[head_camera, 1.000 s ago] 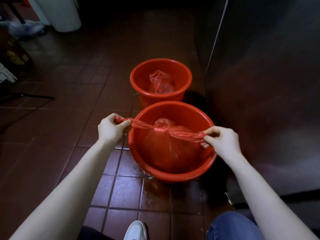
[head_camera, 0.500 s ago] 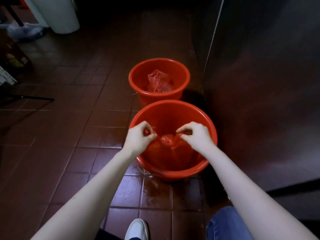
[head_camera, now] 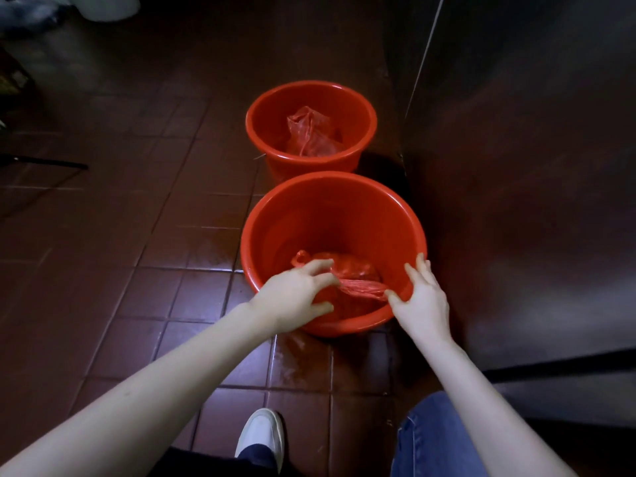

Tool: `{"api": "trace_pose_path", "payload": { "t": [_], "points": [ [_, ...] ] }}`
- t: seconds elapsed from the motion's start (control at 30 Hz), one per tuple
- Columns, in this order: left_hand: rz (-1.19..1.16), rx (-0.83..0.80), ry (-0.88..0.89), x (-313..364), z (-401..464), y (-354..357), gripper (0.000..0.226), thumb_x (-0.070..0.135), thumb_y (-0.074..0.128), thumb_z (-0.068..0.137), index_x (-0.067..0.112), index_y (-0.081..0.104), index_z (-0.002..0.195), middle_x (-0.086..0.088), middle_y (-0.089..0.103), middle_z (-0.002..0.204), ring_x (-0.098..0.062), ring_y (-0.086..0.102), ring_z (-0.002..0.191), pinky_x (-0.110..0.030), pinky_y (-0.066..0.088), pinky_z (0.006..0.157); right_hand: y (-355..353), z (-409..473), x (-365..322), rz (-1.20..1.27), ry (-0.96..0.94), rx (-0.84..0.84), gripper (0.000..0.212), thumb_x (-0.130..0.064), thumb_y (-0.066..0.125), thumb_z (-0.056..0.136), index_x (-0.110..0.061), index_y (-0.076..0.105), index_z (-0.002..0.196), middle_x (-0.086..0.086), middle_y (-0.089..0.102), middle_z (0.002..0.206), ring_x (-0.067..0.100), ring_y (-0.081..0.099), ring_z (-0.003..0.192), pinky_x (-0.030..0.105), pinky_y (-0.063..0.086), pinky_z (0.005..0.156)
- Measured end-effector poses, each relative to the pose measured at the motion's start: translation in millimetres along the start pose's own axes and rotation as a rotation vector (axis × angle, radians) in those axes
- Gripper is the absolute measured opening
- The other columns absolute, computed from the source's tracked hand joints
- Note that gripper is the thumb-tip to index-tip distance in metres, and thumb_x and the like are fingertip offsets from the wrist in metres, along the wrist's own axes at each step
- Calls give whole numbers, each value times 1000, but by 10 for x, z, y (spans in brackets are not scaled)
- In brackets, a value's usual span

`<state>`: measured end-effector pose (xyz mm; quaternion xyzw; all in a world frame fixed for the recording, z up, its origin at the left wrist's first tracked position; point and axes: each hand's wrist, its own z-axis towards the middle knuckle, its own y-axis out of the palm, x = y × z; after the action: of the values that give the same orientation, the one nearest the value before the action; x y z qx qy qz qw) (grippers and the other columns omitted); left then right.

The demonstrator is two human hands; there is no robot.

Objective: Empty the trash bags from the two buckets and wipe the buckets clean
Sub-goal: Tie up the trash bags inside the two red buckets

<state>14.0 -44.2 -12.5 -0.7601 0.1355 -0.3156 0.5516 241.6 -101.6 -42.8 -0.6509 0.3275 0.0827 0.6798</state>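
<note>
A dark red tiled floor (head_camera: 144, 208), wet near the middle, fills the view, with a dark metal cabinet (head_camera: 516, 166) along the 3 o'clock side. Near the centre stands a large red bucket (head_camera: 275, 215); a tied red trash bag (head_camera: 351, 270) lies at its bottom. Toward 12 o'clock, just beyond it, a smaller red bucket (head_camera: 272, 111) holds another red bag (head_camera: 311, 132). Both hands reach over the near bucket's 6 o'clock rim. The left hand (head_camera: 292, 301) has fingers spread and loose, touching the bag's twisted tail. The right hand (head_camera: 425, 301) is also spread, grasping nothing. A white shoe (head_camera: 261, 435) sits at 6 o'clock.
</note>
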Motion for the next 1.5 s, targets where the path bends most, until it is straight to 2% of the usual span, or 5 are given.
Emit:
{"api": "trace_pose_path", "payload": {
  "t": [0.47,0.73,1.03,1.27,1.5],
  "points": [
    [2,44,-365,-511,-233,-102,45,41,61,89,35,51,132,3,60,119,-23,59,111,-36,50,85,528,165,-933,271,-395,-389,42,-11,65,87,-16,63,129,-3,55,140,9,48,131,-1,19,102],
    [-30,98,-496,-909,-78,-189,41,40,60,90,45,50,129,12,60,118,-20,59,110,-33,48,81,556,1236,-1325,40,-401,-194,54,-18,60,90,-19,46,141,6,48,142,26,45,131,34,33,112],
    [103,260,-657,-1459,-94,-290,38,37,52,96,43,47,133,9,57,119,-26,64,102,-34,49,75,828,2481,-1710,-521,-397,-217,77,-39,55,94,-18,13,154,10,19,160,28,14,148,45,12,121],
    [82,257,-729,-1538,17,-349,40,37,49,98,42,44,137,5,56,123,-31,62,105,-36,48,77,927,2679,-1810,-623,-523,-196,43,-23,53,96,-17,47,138,16,44,130,35,40,123,45,36,102],
    [19,220,-758,-1530,0,-348,40,24,49,97,37,47,135,-2,57,124,-36,59,107,-41,47,83,714,2217,-1619,-582,-558,-342,42,-31,58,93,-22,52,134,15,49,123,35,44,119,44,40,100]
  ]
}}
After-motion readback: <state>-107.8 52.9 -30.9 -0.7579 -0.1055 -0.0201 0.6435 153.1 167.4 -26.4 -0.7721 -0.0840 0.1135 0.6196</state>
